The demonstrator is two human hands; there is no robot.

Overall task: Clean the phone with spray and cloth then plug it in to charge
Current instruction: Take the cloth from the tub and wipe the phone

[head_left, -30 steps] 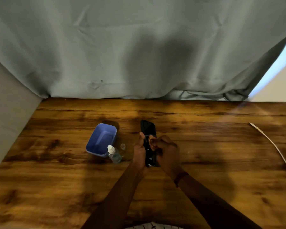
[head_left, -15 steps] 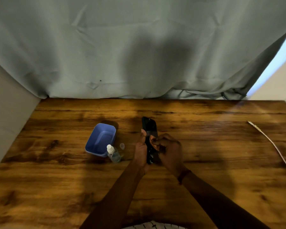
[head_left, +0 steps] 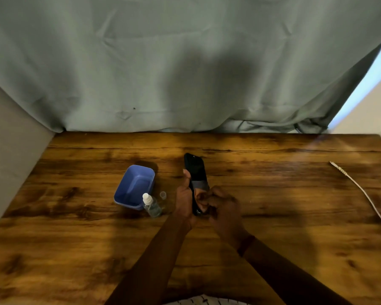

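My left hand (head_left: 185,198) grips a black phone (head_left: 195,170) by its left edge and holds it upright over the middle of the wooden table (head_left: 273,216). My right hand (head_left: 222,205) is closed against the phone's lower half, pressing what looks like a small dark grey cloth (head_left: 200,184) onto its face. A small clear spray bottle (head_left: 151,205) with a white nozzle stands left of my hands, its clear cap (head_left: 162,194) beside it. A white charging cable (head_left: 361,192) lies at the far right, plug end (head_left: 334,164) pointing toward the back.
A blue plastic tub (head_left: 134,186) sits just behind and left of the spray bottle. A grey-green curtain (head_left: 185,73) hangs along the table's back edge. A pale wall (head_left: 9,133) borders the left side.
The phone has tilted slightly and risen a little toward the back. My right hand has slid down to the phone's lower half. Bottle, tub and cable have not moved.
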